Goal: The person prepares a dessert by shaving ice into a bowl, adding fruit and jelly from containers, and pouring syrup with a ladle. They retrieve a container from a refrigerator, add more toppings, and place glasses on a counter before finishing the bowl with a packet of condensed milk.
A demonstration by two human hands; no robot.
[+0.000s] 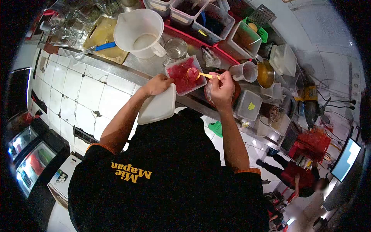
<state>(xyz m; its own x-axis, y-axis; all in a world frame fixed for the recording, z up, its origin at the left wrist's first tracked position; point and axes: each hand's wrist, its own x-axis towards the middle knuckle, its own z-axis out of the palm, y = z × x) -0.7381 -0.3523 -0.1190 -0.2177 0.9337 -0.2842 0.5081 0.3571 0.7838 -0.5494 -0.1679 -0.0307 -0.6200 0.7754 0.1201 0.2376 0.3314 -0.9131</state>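
My right hand [222,89] is closed round the handle of a yellow spoon [193,74], whose bowl is in the red food inside a square clear container [179,72]. At the container's left side is my left hand [157,85], its fingers bent and holding a whitish flat lid [157,106] that hangs below it. Whether those fingers also touch the container's rim is hard to tell. Just beyond the container stand a glass mug [176,49] and a large white pitcher [139,33].
A knife with a blue handle [105,46] lies on a yellowish board [102,36]. Tubs of dark contents [212,25], a clear cup [244,72] and a lidded box [248,105] line the counter. Another person [301,178] is at the lower right.
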